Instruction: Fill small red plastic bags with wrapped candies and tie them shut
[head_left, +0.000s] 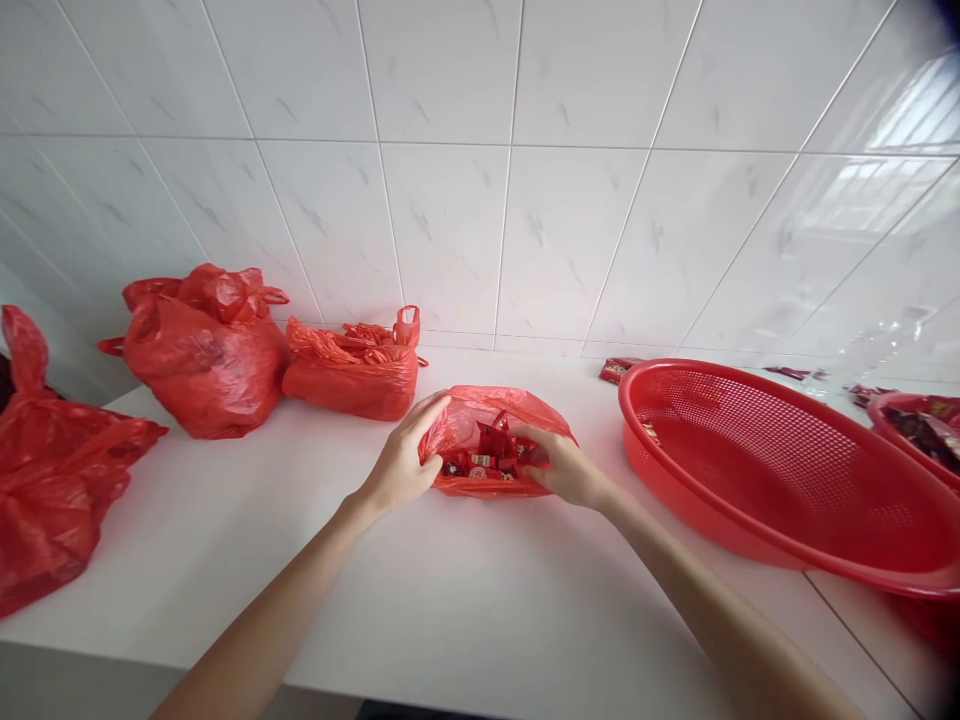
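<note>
A red plastic bag [525,402] lies open on the white counter [480,590], with several small red wrapped packets [484,465] inside. My left hand [401,455] grips the bag's left edge, thumb in front and fingers behind the rim. My right hand [562,465] reaches over the bag's right side, its fingers curled inside at the packets. What those fingertips hold, if anything, is hidden.
Left of the bag stand a small red bag [356,375], a bulging tied one [206,360] and another [60,480]. A red basket [750,450] is at right, a second basket [919,425] beyond it. Loose packets [617,369] lie by the tiled wall.
</note>
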